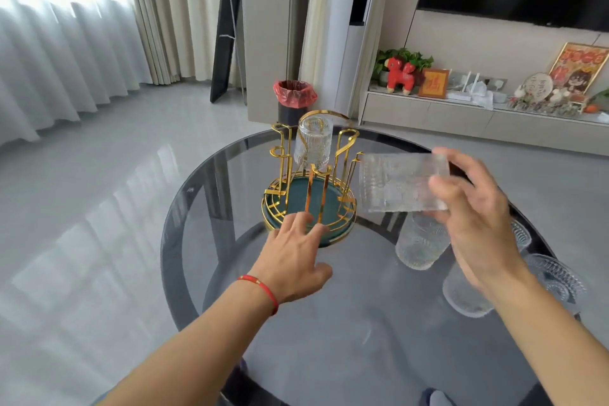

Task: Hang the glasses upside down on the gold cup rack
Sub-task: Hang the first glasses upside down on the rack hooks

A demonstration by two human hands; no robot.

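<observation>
The gold cup rack [298, 171] with a green round base stands on the round dark glass table [329, 323]. One ribbed glass [312, 142] hangs upside down on a rear prong. My right hand [474, 217] grips another ribbed glass [395, 183], held sideways in the air with its mouth toward the rack's right prongs. My left hand [296, 257] reaches to the rack's front rim, fingers straight and touching the base. More clear glasses stand on the table to the right, one [418, 242] below the held glass and others [557, 273] partly hidden by my right arm.
A bin with a red bag [294, 99] stands on the floor behind the table. A low TV cabinet with ornaments [461, 99] runs along the right wall. Curtains hang at the left. Grey tiled floor surrounds the table.
</observation>
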